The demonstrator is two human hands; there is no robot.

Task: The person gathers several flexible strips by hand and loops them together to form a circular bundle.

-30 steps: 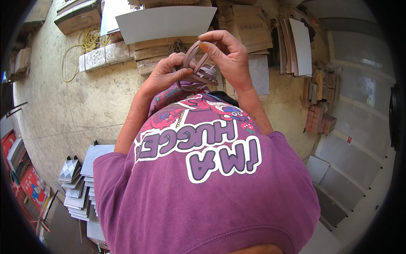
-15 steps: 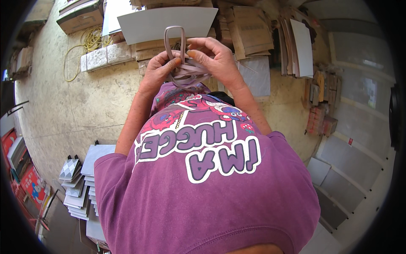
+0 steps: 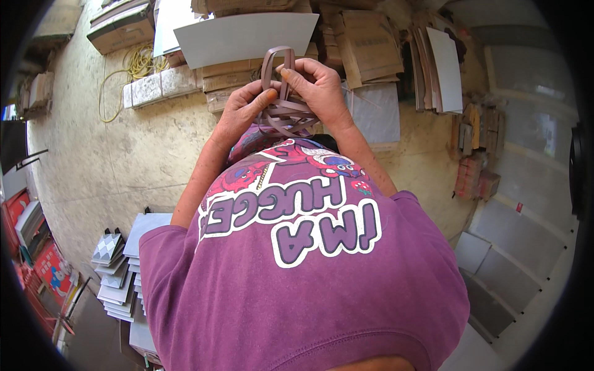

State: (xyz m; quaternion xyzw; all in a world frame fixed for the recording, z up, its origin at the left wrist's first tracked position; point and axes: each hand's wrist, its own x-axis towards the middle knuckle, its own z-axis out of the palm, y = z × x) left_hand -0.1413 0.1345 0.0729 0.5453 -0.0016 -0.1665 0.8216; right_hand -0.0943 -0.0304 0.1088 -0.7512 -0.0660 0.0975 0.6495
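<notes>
Head view: the left grip [image 3: 244, 109], thumb and forefinger pressed together, holds the base of a raised loop [image 3: 267, 70] in a flat brown strap [image 3: 289, 114]. The strap is between the two grips, its looser turns crossing just below them. Compared with half a second ago, the loop has shifted toward the right grip [image 3: 323, 93], whose thumb and forefinger now seem pinched on the loop's right side; it thus looks held from both sides. Fingers cover where the turns meet, and I cannot make out a strap end.

Well below and left of the left grip are stacked tile samples [image 3: 116, 278]; above and left of it lie a yellow cord [image 3: 143, 69] and a long white block [image 3: 162, 86]. A purple T-shirt [image 3: 309, 297] sits below both grips, a white panel [image 3: 247, 38] beyond them. Up and right of the right grip are a cardboard sheet [image 3: 369, 51] and upright boards [image 3: 447, 74]; farther right and below, reddish blocks [image 3: 467, 178].
</notes>
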